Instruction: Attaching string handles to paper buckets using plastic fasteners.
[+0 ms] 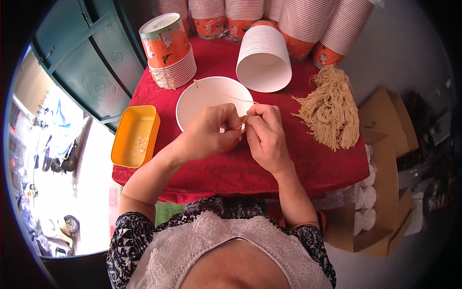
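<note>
In front of me a paper bucket (193, 103) stands on the table, its white inside facing up. A thin tan string (243, 100) comes from a knot at its far left rim and runs across the opening to my fingers. My left hand (208, 129) is closed in a pinch on the string, above the bucket's near rim. Close against it, my right hand (267, 137) also pinches the string. The fingertips of both hands nearly touch, and they partly hide the string between them and the near side of the bucket.
The red-covered table (308, 168) holds a yellow tray (155, 126) with small pale bits, left. Stacked buckets (180, 67), with a printed one upside down on top, stand behind. A white nested stack (264, 72) lies tilted; tan strings (332, 111) are heaped right. Cardboard boxes (385, 192) flank the table.
</note>
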`<state>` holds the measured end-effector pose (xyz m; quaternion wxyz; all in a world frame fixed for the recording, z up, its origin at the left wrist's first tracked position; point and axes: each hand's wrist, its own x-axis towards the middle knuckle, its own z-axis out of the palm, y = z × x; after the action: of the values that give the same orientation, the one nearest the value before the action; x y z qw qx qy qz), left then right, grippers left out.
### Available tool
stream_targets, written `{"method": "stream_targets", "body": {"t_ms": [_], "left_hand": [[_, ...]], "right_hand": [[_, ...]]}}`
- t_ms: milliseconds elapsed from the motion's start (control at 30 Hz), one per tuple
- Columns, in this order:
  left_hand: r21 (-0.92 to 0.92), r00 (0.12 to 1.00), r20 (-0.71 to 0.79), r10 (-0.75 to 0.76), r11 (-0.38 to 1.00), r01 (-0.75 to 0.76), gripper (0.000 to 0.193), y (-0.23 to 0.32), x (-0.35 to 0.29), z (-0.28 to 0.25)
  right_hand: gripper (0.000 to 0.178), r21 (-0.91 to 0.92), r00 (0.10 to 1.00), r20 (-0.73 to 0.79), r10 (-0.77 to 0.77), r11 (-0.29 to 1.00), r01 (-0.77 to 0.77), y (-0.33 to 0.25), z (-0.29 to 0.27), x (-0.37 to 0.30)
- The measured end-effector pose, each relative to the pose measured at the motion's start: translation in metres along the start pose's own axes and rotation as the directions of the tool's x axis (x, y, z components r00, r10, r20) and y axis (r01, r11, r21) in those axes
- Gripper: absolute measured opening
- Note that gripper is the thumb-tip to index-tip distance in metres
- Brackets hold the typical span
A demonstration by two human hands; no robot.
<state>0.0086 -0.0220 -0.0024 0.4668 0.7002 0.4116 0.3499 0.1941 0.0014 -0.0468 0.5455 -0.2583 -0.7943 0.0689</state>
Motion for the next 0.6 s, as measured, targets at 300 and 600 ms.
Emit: {"method": "stream_targets", "body": {"t_ms": [300, 600], "left_hand": [[0.502, 0.893, -0.197, 0.405, 0.824, -0.263, 0.017, 0.000, -0.006, 0.022], [0.666, 0.843, -0.243, 0.480, 0.714, -0.215, 0.018, -0.008, -0.011, 0.028]], "right_hand": [[0.014, 0.070, 0.997, 0.041, 0.059, 0.996, -0.061, 0.001, 0.000, -0.002], [0.026, 0.134, 0.989, 0.093, 0.118, 0.982, -0.130, 0.001, -0.003, -0.002]]}}
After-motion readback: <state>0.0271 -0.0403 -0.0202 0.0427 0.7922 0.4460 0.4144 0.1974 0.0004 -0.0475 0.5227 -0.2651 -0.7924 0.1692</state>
